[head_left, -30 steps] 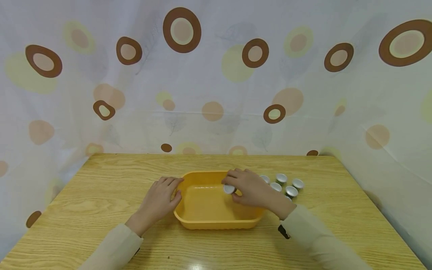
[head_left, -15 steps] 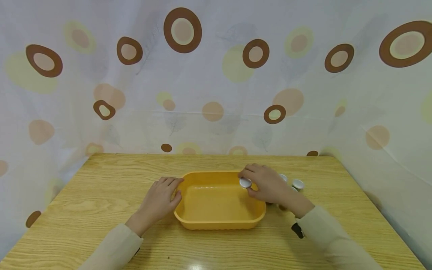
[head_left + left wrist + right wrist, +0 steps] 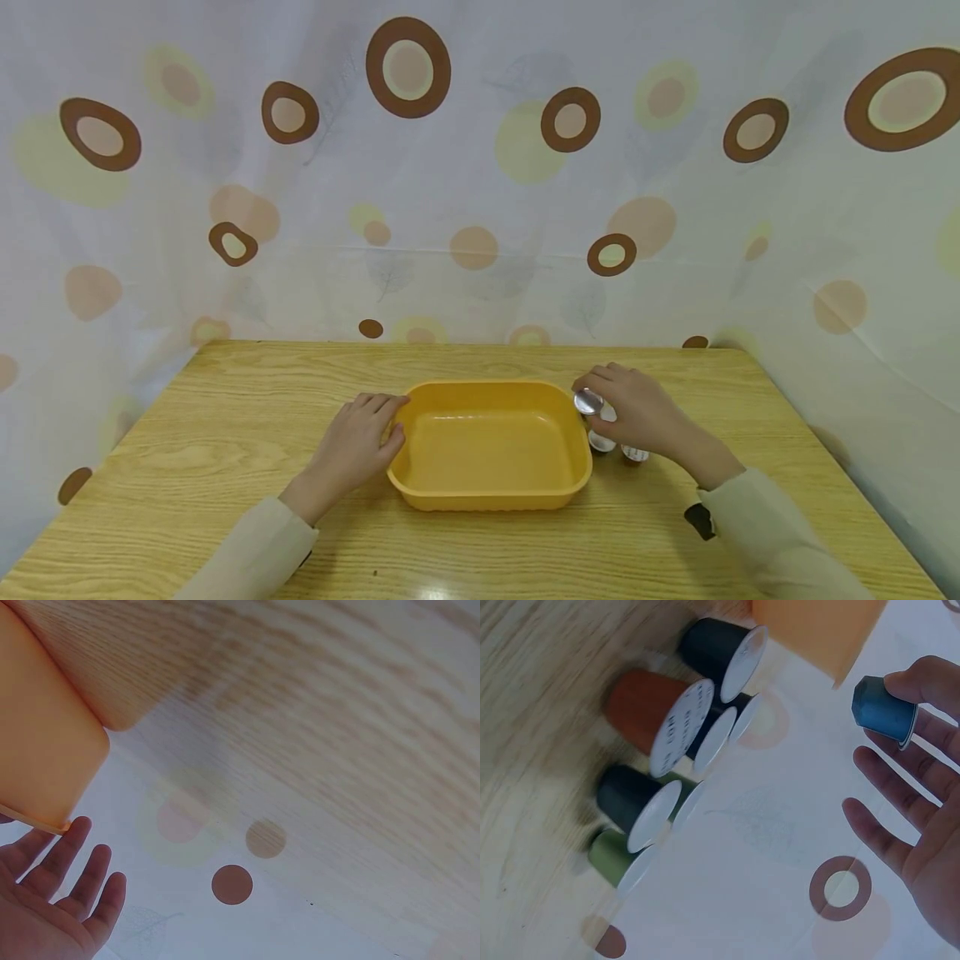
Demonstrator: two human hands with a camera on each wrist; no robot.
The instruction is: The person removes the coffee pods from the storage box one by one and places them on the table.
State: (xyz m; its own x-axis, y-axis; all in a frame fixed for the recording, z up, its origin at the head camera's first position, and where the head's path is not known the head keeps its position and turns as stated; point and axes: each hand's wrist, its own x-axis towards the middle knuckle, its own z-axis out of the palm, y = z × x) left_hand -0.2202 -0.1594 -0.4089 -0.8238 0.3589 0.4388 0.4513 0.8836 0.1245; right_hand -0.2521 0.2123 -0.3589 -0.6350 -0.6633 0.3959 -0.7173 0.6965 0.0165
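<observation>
My right hand (image 3: 641,417) pinches a blue coffee capsule (image 3: 883,711) between thumb and fingers, just past the right rim of a yellow plastic basin (image 3: 487,501). The capsule's silver lid faces up in the head view. My left hand (image 3: 351,437) rests at the basin's left rim, its fingertips touching the edge with the fingers loosely extended. Below the right hand, several more capsules stand lid up on the table: a brown one (image 3: 641,712) with print on its lid, dark ones and a green one (image 3: 611,856). In the head view the right hand hides some of them.
The wooden table (image 3: 480,554) carries the basin at its middle, with the capsules close by the basin's right side. A patterned curtain (image 3: 480,192) hangs along the table's back and sides.
My right hand has moved right, from over the basin to beyond its right rim, still pinching the capsule. My left hand and the basin stay in place.
</observation>
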